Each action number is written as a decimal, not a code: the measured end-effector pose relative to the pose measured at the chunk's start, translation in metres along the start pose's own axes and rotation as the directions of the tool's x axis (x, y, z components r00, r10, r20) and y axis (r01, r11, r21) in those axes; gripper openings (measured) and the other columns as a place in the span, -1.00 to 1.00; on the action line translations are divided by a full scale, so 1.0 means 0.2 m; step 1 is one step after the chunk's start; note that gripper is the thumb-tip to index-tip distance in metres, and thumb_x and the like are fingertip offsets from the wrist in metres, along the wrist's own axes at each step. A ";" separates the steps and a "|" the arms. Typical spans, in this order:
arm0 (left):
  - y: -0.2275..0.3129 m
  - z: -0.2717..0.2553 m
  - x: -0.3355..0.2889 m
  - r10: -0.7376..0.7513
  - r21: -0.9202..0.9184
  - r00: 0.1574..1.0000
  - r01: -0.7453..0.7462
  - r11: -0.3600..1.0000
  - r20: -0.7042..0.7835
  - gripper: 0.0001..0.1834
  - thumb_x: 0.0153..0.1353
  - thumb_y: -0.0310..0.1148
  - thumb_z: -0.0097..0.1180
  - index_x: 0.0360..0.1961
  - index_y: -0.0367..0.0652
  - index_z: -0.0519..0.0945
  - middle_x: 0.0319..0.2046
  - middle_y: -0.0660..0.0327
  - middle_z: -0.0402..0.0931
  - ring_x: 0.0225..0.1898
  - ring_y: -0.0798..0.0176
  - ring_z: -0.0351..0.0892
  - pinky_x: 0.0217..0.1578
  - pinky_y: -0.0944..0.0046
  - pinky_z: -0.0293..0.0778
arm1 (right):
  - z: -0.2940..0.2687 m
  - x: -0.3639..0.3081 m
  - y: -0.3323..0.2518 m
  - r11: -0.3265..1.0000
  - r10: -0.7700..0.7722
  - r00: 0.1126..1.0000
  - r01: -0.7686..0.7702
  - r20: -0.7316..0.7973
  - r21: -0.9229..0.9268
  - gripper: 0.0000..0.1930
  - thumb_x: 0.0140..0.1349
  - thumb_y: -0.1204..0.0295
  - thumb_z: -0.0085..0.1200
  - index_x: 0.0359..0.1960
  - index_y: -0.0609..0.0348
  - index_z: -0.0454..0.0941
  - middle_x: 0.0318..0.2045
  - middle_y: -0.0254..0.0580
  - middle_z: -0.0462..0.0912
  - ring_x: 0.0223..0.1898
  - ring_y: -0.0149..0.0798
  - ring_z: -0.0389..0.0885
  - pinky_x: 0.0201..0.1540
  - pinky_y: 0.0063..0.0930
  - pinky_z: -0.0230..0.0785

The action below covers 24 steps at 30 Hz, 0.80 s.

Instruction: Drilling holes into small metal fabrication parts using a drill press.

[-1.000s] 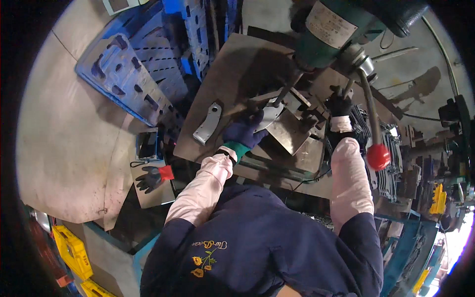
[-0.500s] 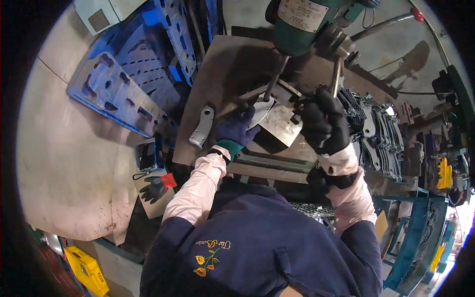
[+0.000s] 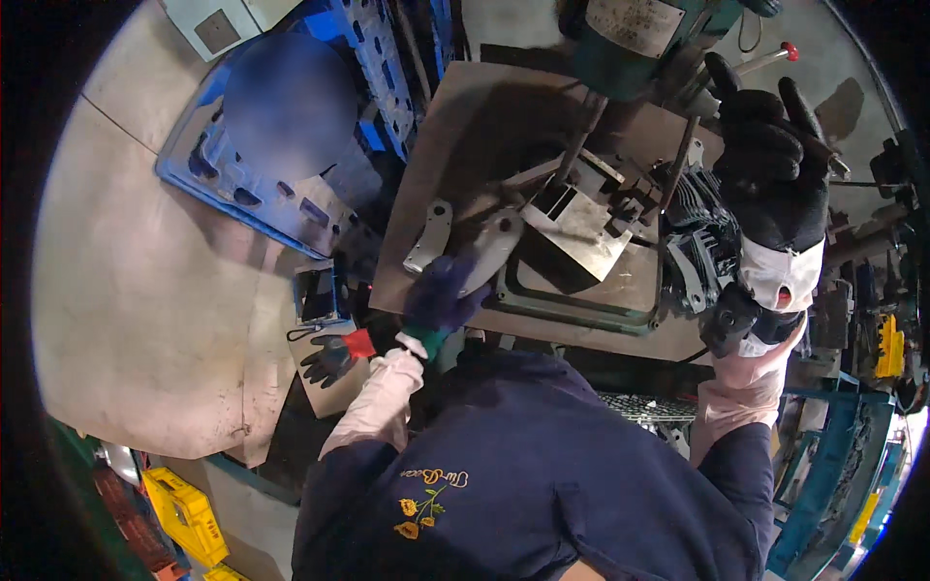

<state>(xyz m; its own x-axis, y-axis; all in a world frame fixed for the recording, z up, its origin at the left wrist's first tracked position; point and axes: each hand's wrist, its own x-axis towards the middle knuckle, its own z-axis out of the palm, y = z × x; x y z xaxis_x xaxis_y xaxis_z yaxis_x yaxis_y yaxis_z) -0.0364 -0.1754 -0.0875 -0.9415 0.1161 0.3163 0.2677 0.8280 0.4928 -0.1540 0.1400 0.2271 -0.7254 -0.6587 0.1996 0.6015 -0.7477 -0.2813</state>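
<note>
My left hand (image 3: 443, 295), in a dark purple glove, grips the near end of a grey metal plate (image 3: 496, 247) with a rounded, holed end. The plate is tilted beside a metal fixture block (image 3: 586, 232), under the green drilling machine (image 3: 630, 48). A similar plate (image 3: 429, 235) lies to its left on the brown board. My right hand (image 3: 770, 165), in a black glove, is raised at the right by the machine's levers, fingers spread. Whether its palm touches a lever is hidden. Below it lies a stack of dark metal plates (image 3: 699, 228).
Blue plastic pallets (image 3: 252, 184) stand at the back left, partly covered by a blurred patch. A spare black glove with red cuff (image 3: 334, 358) lies on cardboard. Yellow crates (image 3: 184, 513) are at lower left. A blue metal frame (image 3: 833, 455) stands at right.
My left hand has drawn the plate away from the fixture block, toward me. My right hand has left the lever it gripped and moved up and right, its fingers spreading. The view has shifted slightly.
</note>
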 end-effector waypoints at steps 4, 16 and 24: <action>-0.10 -0.02 -0.10 -0.307 0.263 0.949 0.315 0.912 -0.070 -0.28 0.11 0.02 0.15 0.26 -0.07 0.32 -0.05 -0.14 0.48 -0.01 -0.20 0.46 -0.01 -0.04 0.39 | -0.03 0.00 -0.02 0.995 0.009 0.999 -0.005 0.040 -0.100 -0.41 0.39 0.29 -0.19 0.33 0.33 -0.09 -0.40 -0.35 0.34 -0.54 -0.51 0.33 -0.50 -0.57 0.34; -0.54 0.29 0.00 -0.343 0.322 0.936 0.348 0.880 -0.074 -0.15 0.03 0.15 0.12 0.35 0.19 0.15 0.20 -0.09 0.26 0.18 -0.16 0.30 0.10 -0.04 0.31 | -0.04 0.01 -0.04 0.997 0.041 0.999 -0.039 0.027 -0.063 -0.38 0.37 0.27 -0.17 0.33 0.31 -0.11 -0.44 -0.38 0.32 -0.59 -0.55 0.28 -0.58 -0.64 0.21; -0.63 0.32 -0.01 -0.288 0.159 0.957 0.279 0.947 0.033 -0.04 -0.02 0.03 0.23 0.37 -0.02 0.07 0.26 -0.11 0.17 0.21 -0.18 0.27 0.16 -0.01 0.26 | 0.02 -0.04 -0.03 0.976 -0.046 0.991 0.017 -0.127 -0.218 -0.45 0.36 0.18 -0.16 0.22 0.35 0.12 -0.48 -0.36 0.32 -0.57 -0.53 0.31 -0.57 -0.64 0.21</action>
<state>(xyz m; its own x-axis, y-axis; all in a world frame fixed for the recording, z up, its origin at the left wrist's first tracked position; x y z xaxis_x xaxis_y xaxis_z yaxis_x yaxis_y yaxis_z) -0.0806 -0.2448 -0.2021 -0.9849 -0.1093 0.1341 -0.0422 0.9037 0.4260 -0.1507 0.1500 0.2314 -0.7888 -0.6079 0.0913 0.5017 -0.7225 -0.4758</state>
